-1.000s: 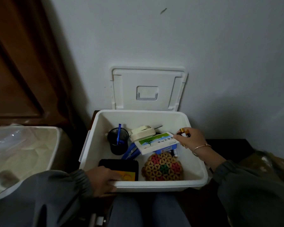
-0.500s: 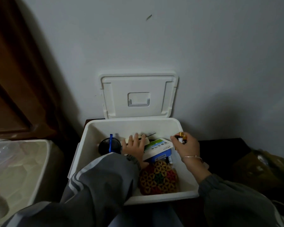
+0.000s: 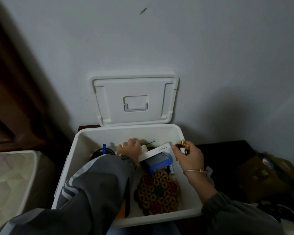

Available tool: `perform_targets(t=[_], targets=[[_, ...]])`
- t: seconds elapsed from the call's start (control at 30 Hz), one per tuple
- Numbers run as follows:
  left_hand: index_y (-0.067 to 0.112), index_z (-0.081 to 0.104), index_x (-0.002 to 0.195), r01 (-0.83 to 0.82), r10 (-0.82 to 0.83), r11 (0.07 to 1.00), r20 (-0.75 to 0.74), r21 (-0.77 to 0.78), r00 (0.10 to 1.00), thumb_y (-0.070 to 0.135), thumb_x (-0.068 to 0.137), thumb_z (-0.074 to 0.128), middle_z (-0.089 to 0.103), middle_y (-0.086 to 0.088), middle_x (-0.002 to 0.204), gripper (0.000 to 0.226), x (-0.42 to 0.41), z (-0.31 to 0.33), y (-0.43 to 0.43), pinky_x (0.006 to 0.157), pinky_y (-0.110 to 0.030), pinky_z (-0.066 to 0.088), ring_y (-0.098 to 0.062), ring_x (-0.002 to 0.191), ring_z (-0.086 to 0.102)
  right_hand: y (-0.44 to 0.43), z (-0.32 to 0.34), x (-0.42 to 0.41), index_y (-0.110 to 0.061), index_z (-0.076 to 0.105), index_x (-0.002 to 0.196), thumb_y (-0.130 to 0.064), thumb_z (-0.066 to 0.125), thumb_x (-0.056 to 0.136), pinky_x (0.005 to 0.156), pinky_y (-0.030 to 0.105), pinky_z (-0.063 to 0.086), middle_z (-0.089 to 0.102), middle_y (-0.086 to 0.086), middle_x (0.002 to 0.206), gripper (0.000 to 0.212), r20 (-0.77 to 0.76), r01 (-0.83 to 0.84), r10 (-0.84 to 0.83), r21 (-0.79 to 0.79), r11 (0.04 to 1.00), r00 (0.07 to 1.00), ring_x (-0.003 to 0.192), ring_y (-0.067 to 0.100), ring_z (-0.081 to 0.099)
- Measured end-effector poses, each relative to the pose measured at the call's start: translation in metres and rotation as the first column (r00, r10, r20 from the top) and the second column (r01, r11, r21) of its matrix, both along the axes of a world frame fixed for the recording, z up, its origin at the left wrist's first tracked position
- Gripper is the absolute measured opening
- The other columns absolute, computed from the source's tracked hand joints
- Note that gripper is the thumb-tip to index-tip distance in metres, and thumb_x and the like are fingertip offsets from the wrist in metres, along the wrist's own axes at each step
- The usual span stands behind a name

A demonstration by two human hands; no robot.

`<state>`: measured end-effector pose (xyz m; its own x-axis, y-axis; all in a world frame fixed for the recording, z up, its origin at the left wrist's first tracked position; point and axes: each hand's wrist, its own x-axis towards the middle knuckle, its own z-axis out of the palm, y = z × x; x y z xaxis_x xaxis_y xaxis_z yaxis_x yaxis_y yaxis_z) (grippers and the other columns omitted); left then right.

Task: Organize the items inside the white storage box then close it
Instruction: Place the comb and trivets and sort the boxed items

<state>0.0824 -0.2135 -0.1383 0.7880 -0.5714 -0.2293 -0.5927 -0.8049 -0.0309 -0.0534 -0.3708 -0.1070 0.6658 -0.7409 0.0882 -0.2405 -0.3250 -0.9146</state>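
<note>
Head view, looking down in dim light. A white plastic storage box stands open against a pale wall, and its white lid is propped upright on that wall, out of the way of the sorting.

The left hand, in a grey striped sleeve, reaches deep into the box. Its fingers bend down over a small cream-white object near the back wall. They hide most of it, so whether they grip it or only press on it cannot be told.

Just left of these fingers stands a black round cup holding a blue pen. Just right of them a flat white carton lies tilted on a blue rectangular box.

The right hand, wearing a thin metal bracelet, hovers at the box's right rim. Its fingers are curled around a few small amber and black cylinders, seemingly gathered so that they can be set down together. They touch the carton's far corner.

Below these fingers two more small cylinders lie loose, and nearer the person a round woven mat in tan, red and green lies flat on the box floor.

Sorting looks only partly done, with the lid not yet closed. A pale bin lined with clear plastic stands left of the box.
</note>
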Motion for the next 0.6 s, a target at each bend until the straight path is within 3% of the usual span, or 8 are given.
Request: perform_targets(t=[0.1, 0.23, 0.37, 0.47, 0.6], targets=[[0.019, 0.031, 0.131, -0.025, 0.024, 1.0, -0.111, -0.014, 0.994, 0.031, 0.07, 0.071, 0.043, -0.007, 0.132, 0.074, 0.002, 0.002, -0.005, 0.088, -0.038, 0.046, -0.027, 0.112, 0.051, 0.0, 0.001, -0.001, -0.026, 0.061, 0.064, -0.032, 0.075, 0.075, 0.046, 0.009, 0.043, 0.061, -0.011, 0.053, 0.018, 0.019, -0.002, 0.002, -0.003, 1.0, 1.0, 0.051, 0.001, 0.059], [0.019, 0.03, 0.13, -0.005, 0.001, 0.999, -0.105, -0.038, 0.995, 0.033, 0.072, 0.068, 0.045, -0.006, 0.132, 0.071, 0.005, -0.003, -0.002, 0.085, -0.039, 0.046, -0.027, 0.109, 0.053, 0.001, 0.002, -0.002, -0.028, 0.061, 0.065, -0.032, 0.074, 0.075, 0.045, 0.009, 0.043, 0.064, -0.019, 0.058, 0.017, 0.026, -0.009, 0.009, 0.002, 1.0, 1.0, 0.052, 0.0, 0.06], [0.022, 0.028, 0.135, 0.011, -0.016, 0.996, -0.057, -0.09, 0.998, 0.037, 0.073, 0.064, 0.044, -0.005, 0.136, 0.073, 0.006, -0.009, 0.004, 0.086, -0.039, 0.044, -0.027, 0.109, 0.054, 0.001, 0.001, -0.003, -0.03, 0.061, 0.065, -0.033, 0.075, 0.074, 0.051, 0.025, 0.052, 0.064, -0.017, 0.059, 0.017, 0.03, 0.01, -0.011, 0.04, 0.999, 0.999, 0.052, 0.003, 0.06], [0.027, 0.029, 0.134, -0.011, 0.001, 0.989, -0.068, -0.146, 0.998, 0.038, 0.071, 0.064, 0.044, -0.002, 0.137, 0.073, 0.006, -0.005, 0.002, 0.092, -0.045, 0.045, -0.028, 0.112, 0.054, 0.001, 0.002, -0.003, -0.033, 0.062, 0.064, -0.033, 0.074, 0.074, 0.05, 0.024, 0.05, 0.064, -0.013, 0.058, 0.016, 0.049, 0.027, -0.029, 0.045, 0.999, 0.998, 0.049, 0.004, 0.059], [0.029, 0.034, 0.122, -0.034, 0.005, 0.967, -0.116, -0.254, 0.993, 0.043, 0.069, 0.065, 0.053, -0.002, 0.125, 0.063, 0.008, 0.016, -0.004, 0.081, -0.041, 0.05, -0.028, 0.103, 0.06, 0.001, 0.005, -0.005, -0.035, 0.064, 0.068, -0.032, 0.074, 0.074, 0.057, 0.032, 0.056, 0.064, -0.009, 0.057, 0.012, 0.086, 0.059, -0.066, 0.082, 0.995, 0.994, 0.055, 0.005, 0.061]])
